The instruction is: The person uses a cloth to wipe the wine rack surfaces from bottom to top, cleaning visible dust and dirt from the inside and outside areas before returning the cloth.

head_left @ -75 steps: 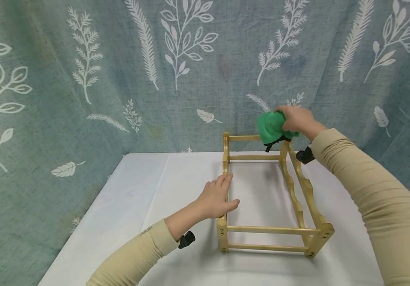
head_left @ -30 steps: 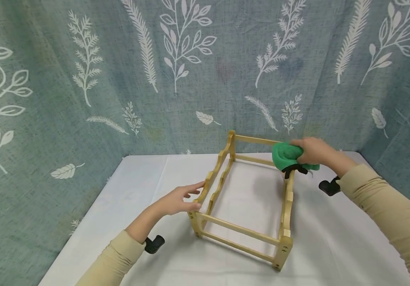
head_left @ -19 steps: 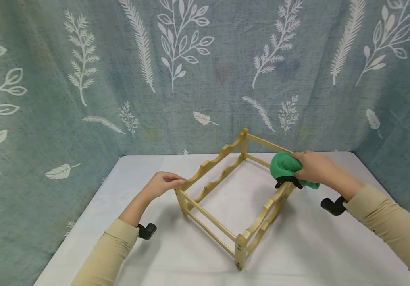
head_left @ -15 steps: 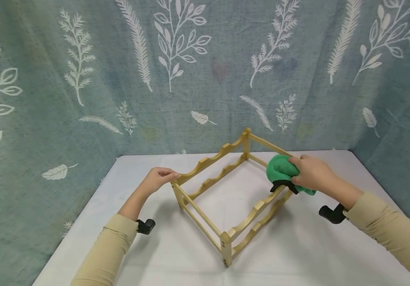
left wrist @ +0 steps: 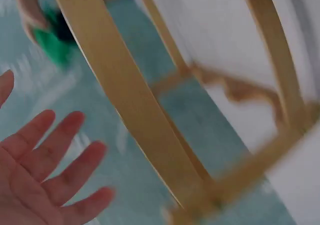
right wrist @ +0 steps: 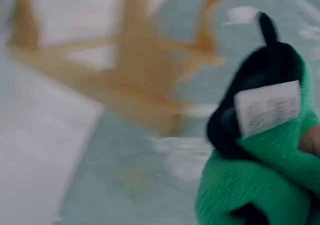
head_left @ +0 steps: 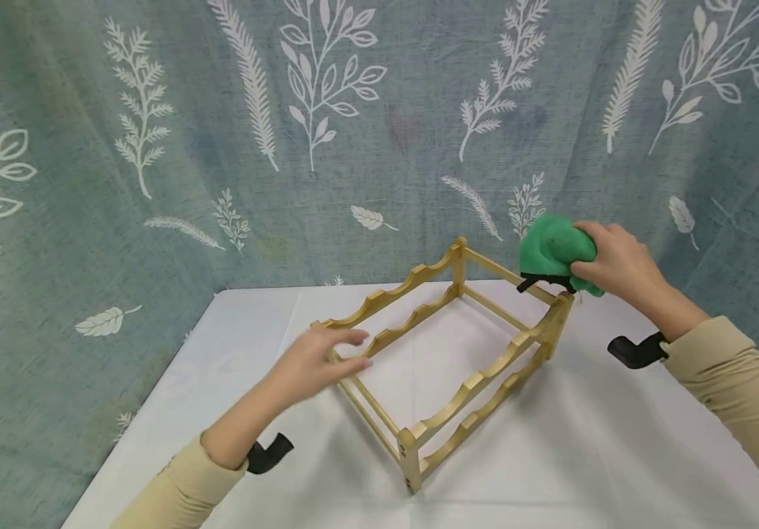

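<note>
A light wooden rack (head_left: 472,386) with scalloped rails stands at an angle on the white table. Beside its left corner is my left hand (head_left: 313,361), thumb and fingers apart. In the left wrist view that hand (left wrist: 47,172) spreads its fingers next to a rail of the rack (left wrist: 125,95), holding nothing. My right hand (head_left: 620,261) grips a soft green plush item (head_left: 551,246) with a black underside, raised by the rack's far right corner. A white label (right wrist: 270,107) shows on the plush item in the right wrist view; most of that hand is out of frame there.
The white-covered table (head_left: 247,323) carries the rack. Behind and along both sides hangs a grey-green curtain (head_left: 405,198) with white leaf prints, close to the rack's far end. Each wrist wears a small black camera (head_left: 637,353).
The rack has turned, its near end swinging left. My left hand has let go of its corner. My right hand has lifted the green plush item up and right, off the rack's right rail.
</note>
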`<state>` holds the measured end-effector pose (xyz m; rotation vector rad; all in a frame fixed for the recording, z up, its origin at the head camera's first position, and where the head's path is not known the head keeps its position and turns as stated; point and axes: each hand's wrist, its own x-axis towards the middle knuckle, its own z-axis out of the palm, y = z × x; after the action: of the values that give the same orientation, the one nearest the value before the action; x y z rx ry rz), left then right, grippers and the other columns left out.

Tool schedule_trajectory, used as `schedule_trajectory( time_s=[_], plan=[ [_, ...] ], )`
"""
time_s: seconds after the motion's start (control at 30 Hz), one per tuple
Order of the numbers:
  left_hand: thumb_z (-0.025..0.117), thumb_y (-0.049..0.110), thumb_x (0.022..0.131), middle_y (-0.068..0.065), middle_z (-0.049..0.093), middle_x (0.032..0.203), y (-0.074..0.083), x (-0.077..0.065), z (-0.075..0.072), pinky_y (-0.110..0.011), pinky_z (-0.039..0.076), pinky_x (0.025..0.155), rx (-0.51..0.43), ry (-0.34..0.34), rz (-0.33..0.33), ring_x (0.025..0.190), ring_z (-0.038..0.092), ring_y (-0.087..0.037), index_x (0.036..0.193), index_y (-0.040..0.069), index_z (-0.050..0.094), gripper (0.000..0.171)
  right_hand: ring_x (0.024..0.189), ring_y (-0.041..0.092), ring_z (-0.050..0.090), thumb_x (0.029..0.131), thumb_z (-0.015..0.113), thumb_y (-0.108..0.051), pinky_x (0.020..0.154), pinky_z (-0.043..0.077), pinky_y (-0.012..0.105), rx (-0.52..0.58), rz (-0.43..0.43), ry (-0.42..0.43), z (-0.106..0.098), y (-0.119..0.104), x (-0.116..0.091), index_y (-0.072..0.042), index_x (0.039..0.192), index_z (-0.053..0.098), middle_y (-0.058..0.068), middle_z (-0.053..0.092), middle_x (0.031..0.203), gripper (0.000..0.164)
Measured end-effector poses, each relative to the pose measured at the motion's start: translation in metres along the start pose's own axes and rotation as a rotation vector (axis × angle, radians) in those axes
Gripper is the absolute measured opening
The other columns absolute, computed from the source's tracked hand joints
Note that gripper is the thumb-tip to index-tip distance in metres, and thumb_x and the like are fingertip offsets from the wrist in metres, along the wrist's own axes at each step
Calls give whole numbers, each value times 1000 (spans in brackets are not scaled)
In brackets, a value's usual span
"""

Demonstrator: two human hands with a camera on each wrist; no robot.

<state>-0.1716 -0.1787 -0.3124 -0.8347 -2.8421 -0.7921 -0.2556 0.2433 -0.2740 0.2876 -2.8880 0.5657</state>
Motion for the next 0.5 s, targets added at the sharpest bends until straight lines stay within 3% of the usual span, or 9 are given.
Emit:
schedule_trajectory(
  time_s=[0.07,0.13,0.2,0.27,0.5],
  plan=[
    [64,40,83,-3,65,114,23,-9,14,-42,45,90,-20,-107,57,96,63,-15,121,13,60,47,89,46,46,83,55,-15,62,39,51,-30,-7,-47,9,7,3,2,135,35,36,42,112,58],
    [63,43,83,-1,64,116,38,-16,29,-50,40,95,-43,-206,98,98,62,-11,119,15,61,46,86,45,48,83,57,-14,60,40,49,-50,-12,-88,19,12,3,3,134,36,36,42,110,58],
    [64,42,83,0,63,118,47,-18,41,-59,30,99,-53,-255,115,102,60,-9,113,17,65,39,84,44,48,83,57,-13,60,40,48,-56,-15,-105,26,14,2,3,134,36,36,42,108,57],
    [66,39,82,1,62,118,50,-19,49,-67,18,99,-41,-252,115,109,57,-10,107,19,67,32,82,43,49,83,58,-12,61,40,49,-59,-22,-95,30,14,1,3,133,37,34,43,105,57],
    [69,34,80,6,66,110,42,-19,52,-67,12,101,-102,-209,114,108,57,-11,101,21,70,25,88,44,48,82,59,-13,63,40,49,-12,-64,-166,25,22,0,7,133,36,36,43,113,59]
  ],
)
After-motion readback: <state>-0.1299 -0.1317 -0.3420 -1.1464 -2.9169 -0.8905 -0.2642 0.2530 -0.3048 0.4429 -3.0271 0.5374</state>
